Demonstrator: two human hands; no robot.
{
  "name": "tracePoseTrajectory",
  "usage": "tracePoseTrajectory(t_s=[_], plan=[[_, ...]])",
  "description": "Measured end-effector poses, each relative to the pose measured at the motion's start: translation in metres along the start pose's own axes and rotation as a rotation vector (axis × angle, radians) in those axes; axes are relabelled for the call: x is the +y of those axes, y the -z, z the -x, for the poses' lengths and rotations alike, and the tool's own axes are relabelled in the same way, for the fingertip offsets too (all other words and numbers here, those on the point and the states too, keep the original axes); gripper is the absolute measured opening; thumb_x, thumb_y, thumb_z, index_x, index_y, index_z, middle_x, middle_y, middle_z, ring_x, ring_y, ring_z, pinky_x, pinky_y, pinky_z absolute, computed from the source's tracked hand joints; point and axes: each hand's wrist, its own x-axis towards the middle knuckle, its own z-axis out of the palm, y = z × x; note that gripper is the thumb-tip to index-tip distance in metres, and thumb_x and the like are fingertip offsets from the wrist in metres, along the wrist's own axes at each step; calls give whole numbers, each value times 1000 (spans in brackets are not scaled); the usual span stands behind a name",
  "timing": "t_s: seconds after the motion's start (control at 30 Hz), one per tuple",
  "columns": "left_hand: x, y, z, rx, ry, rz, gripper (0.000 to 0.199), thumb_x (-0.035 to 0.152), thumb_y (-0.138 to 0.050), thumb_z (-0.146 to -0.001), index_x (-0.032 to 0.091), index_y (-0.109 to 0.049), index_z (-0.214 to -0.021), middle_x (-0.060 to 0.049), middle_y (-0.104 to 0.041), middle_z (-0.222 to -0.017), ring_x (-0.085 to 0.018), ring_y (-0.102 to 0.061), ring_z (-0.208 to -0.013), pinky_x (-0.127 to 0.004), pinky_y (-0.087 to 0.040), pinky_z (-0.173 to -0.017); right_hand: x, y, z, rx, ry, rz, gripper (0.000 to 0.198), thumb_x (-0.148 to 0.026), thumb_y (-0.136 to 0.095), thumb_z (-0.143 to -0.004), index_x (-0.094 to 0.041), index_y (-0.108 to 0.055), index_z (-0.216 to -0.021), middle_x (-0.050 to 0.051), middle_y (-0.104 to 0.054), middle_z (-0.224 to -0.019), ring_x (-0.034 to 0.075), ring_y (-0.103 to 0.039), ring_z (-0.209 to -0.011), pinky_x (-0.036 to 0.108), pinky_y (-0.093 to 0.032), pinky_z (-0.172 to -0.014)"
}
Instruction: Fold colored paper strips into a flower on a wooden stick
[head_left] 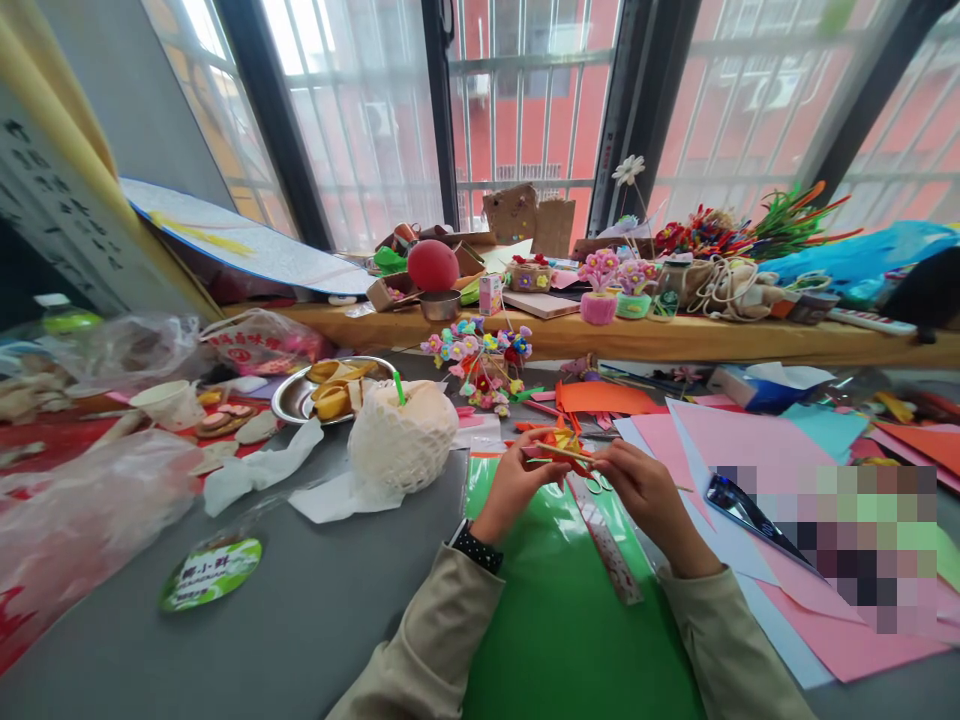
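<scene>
My left hand and my right hand come together over a glossy green sheet. A thin pale stick, perhaps wooden, runs between them, with the fingers of both hands closed on it. Orange and yellow paper pieces show right behind the stick; whether any are attached to it I cannot tell. Below the hands a clear ruler lies aslant on the green sheet. Green scissor handles peek out between the hands, partly covered.
To the left stand a net-wrapped coconut with a green straw and a metal bowl of banana peels. Coloured paper and a phone lie at right. Fuzzy craft flowers are behind, below a crowded wooden sill.
</scene>
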Motion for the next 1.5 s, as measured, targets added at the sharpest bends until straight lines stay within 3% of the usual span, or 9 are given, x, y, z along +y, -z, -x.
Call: tracePoseTrajectory(t_s=[0.1,0.27,0.43,0.6,0.8,1.17,1.37,1.5], plan=[[1,-1,1,-11,-22,-64,46,19,-68,-55,14,-51,-98,-6,-61,-88,-14,-58,-71,-24,-46,-60,-1,0,-1,1,34,4,26,-36,-43,-80,-18,-62,-80,4,-56,-71,15,-52,-66,24,-41,-59],[3,-3,2,-17,37,-90,49,19,-69,-54,15,-50,-99,-4,-61,-81,-11,-57,-61,-23,-45,-57,-4,-1,0,-72,-47,13,25,-37,-47,-78,-20,-58,-93,2,-59,-68,12,-52,-56,23,-42,-53],[0,-4,2,-42,43,-63,51,20,-69,-54,14,-49,-101,-3,-60,-79,-10,-55,-58,-22,-44,-55,-3,-3,0,-88,-92,39,25,-37,-46,-78,-18,-56,-89,1,-59,-63,11,-49,-48,21,-40,-48],[-1,-2,1,-13,56,-79,54,19,-68,-55,13,-48,-104,-6,-59,-88,-11,-56,-64,-22,-44,-58,-2,-4,1,-61,-97,12,24,-37,-42,-79,-18,-57,-83,2,-62,-65,13,-54,-53,22,-41,-51],[-2,-3,1,-21,65,-81,50,19,-67,-55,13,-50,-102,-4,-59,-81,-10,-55,-60,-23,-45,-58,4,-11,1,-102,-134,40,22,-37,-42,-79,-19,-53,-88,1,-63,-63,14,-58,-53,23,-42,-51],[-6,-1,-1,-56,81,-99,52,26,-69,-55,15,-50,-102,-5,-61,-87,-10,-55,-58,-23,-45,-57,1,-11,-1,-152,-172,-7,22,-37,-44,-78,-18,-50,-87,-1,-57,-57,13,-52,-48,23,-39,-47],[-3,-3,1,-68,114,-99,50,25,-70,-54,16,-52,-99,-2,-62,-79,-10,-56,-57,-22,-45,-59,-1,-10,-3,-81,-97,-18,18,-34,-47,-77,-18,-52,-73,2,-54,-72,11,-50,-54,22,-40,-48],[-5,-5,1,-45,213,-58,48,28,-69,-54,17,-52,-98,-2,-62,-78,-12,-58,-61,-24,-47,-59,-1,-13,-2,-14,-69,20,18,-32,-45,-79,-18,-52,-71,3,-50,-76,9,-47,-52,21,-39,-48]])
